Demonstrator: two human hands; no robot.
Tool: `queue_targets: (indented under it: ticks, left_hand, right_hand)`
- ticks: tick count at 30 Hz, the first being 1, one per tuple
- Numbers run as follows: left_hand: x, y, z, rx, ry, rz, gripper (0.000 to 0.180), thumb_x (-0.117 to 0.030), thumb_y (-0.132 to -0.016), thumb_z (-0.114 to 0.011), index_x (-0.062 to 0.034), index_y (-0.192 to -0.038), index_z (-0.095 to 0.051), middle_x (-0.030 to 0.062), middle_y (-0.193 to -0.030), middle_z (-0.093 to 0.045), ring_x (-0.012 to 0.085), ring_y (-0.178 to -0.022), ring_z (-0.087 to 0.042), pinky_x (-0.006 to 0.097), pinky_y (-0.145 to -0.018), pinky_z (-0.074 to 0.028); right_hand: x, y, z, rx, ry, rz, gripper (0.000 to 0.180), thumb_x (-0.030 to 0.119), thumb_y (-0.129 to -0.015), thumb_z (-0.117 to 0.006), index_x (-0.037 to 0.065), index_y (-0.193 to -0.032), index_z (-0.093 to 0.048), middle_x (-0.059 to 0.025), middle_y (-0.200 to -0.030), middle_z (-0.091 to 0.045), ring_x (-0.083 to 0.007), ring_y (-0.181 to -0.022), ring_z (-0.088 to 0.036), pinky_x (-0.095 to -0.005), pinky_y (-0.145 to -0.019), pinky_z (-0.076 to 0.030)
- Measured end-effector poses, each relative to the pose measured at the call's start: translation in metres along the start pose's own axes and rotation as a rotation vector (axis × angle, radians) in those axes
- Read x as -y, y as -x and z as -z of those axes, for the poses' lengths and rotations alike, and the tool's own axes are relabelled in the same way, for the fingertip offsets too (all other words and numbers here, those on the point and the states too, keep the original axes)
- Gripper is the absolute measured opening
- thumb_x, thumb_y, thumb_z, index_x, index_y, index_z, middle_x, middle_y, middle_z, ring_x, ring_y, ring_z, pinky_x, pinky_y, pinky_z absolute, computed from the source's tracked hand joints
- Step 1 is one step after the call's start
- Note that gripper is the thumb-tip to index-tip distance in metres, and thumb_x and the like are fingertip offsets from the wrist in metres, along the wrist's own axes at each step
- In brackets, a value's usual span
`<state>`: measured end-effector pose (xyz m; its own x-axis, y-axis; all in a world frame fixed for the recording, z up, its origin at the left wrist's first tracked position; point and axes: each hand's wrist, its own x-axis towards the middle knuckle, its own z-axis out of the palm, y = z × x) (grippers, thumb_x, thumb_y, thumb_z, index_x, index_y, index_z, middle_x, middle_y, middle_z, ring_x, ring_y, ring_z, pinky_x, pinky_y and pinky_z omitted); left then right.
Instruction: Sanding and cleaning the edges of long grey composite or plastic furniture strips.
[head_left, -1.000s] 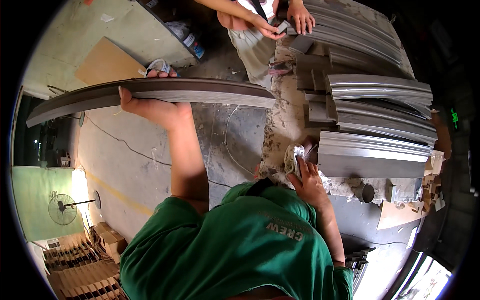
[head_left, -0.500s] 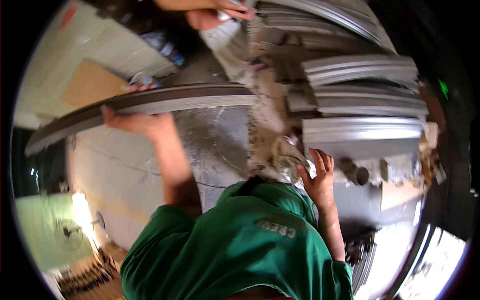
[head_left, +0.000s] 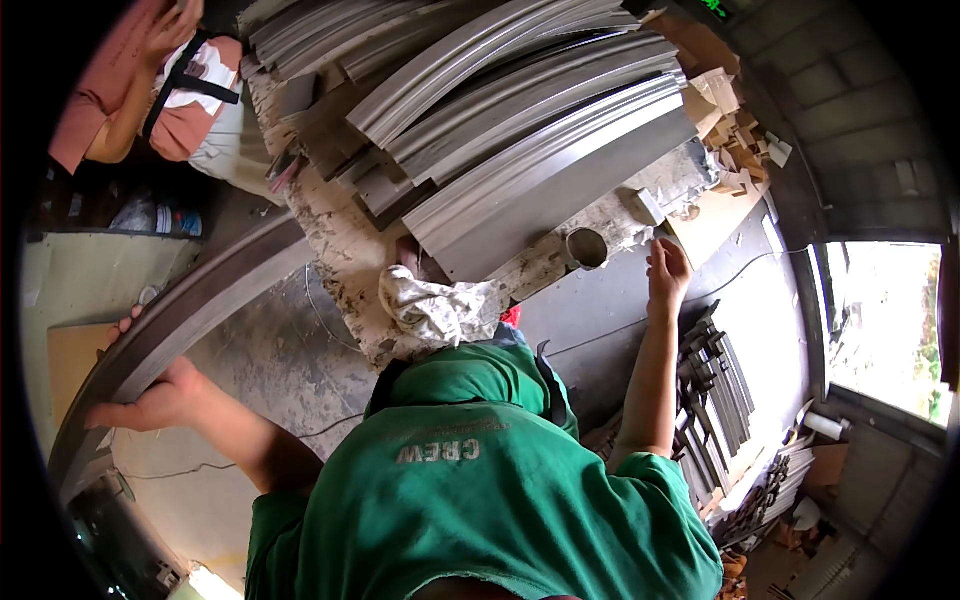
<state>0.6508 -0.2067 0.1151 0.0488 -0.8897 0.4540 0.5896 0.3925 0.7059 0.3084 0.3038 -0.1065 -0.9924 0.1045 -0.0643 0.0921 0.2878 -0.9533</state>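
My left hand (head_left: 160, 395) is closed round a long grey moulding strip (head_left: 215, 283), thumb on the near side and fingertips showing over the far edge. The strip runs from the lower left up to the left edge of the worktable (head_left: 345, 275). My right hand (head_left: 668, 270) is raised off the table's right corner with fingers loosely bent and nothing visible in it. Closest to it are a small pale block (head_left: 648, 206) and a round open tin (head_left: 586, 248). A stained white rag (head_left: 440, 308) lies at the table's near edge, in front of my body.
Several grey mouldings (head_left: 560, 165) are stacked across the table. Wood offcuts (head_left: 735, 150) lie beyond its right end. Dark strips (head_left: 712, 400) lean at the right, near a bright opening (head_left: 888, 330). A co-worker (head_left: 165, 95) stands at the far left. A cable (head_left: 190, 467) crosses the floor.
The view has swung round toward the right. My left hand still grips the strip. My right hand has moved from near the rag to beside the tin and block, its fingers more bent.
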Motion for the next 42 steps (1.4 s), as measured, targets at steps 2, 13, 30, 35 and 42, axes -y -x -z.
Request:
queue_targets:
  ticks: [2, 13, 30, 35, 42]
  left_hand:
    - [0.004, 0.003, -0.006, 0.027, -0.017, 0.008, 0.086, -0.07, -0.086, -0.025, 0.0085, -0.09, -0.058, 0.0235, -0.085, -0.059, 0.0362, -0.078, -0.058, 0.055, -0.081, -0.049]
    - [0.004, 0.053, -0.079, -0.163, 0.098, 0.177, 0.067, -0.069, -0.085, -0.039, -0.0034, -0.089, -0.053, 0.01, -0.075, -0.057, 0.0254, -0.069, -0.052, 0.043, -0.071, -0.044]
    - [-0.013, 0.047, -0.08, -0.073, 0.147, 0.099, 0.048, -0.058, -0.087, -0.05, -0.0106, -0.093, -0.054, 0.006, -0.074, -0.055, 0.0186, -0.065, -0.051, 0.037, -0.066, -0.042]
    - [-0.015, 0.048, -0.07, -0.06, 0.146, 0.132, 0.051, -0.06, -0.087, -0.048, -0.0119, -0.102, -0.054, 0.0068, -0.075, -0.055, 0.0184, -0.067, -0.051, 0.036, -0.067, -0.042]
    - [-0.015, 0.046, -0.062, -0.05, 0.198, 0.17, 0.053, -0.061, -0.086, -0.047, -0.0116, -0.104, -0.053, 0.0078, -0.075, -0.055, 0.0191, -0.068, -0.051, 0.036, -0.067, -0.042]
  right_hand:
    - [-0.018, -0.017, -0.005, -0.077, -0.002, 0.027, 0.042, 0.024, -0.084, -0.068, 0.002, -0.118, -0.055, -0.0087, -0.096, -0.062, -0.0137, -0.08, -0.059, -0.0241, -0.07, -0.047]
    - [-0.041, -0.05, -0.016, -0.054, -0.341, 0.116, 0.031, 0.009, -0.086, -0.063, -0.002, -0.112, -0.051, -0.0046, -0.087, -0.058, -0.0106, -0.074, -0.053, -0.0245, -0.067, -0.047]
    - [0.202, 0.153, -0.151, 0.625, -0.535, 0.775, 0.043, 0.005, -0.077, -0.072, -0.009, -0.111, -0.049, -0.0195, -0.107, -0.054, -0.0258, -0.093, -0.055, -0.0333, -0.081, -0.045]
    - [0.221, 0.154, -0.151, 0.57, -0.405, 0.971, 0.04, 0.01, -0.076, -0.073, -0.007, -0.105, -0.053, -0.0201, -0.095, -0.059, -0.0283, -0.084, -0.058, -0.0338, -0.075, -0.048]
    - [0.221, 0.15, -0.144, 0.666, -0.46, 0.715, 0.038, 0.008, -0.079, -0.07, -0.008, -0.109, -0.053, -0.0166, -0.099, -0.059, -0.0228, -0.085, -0.059, -0.03, -0.076, -0.047]
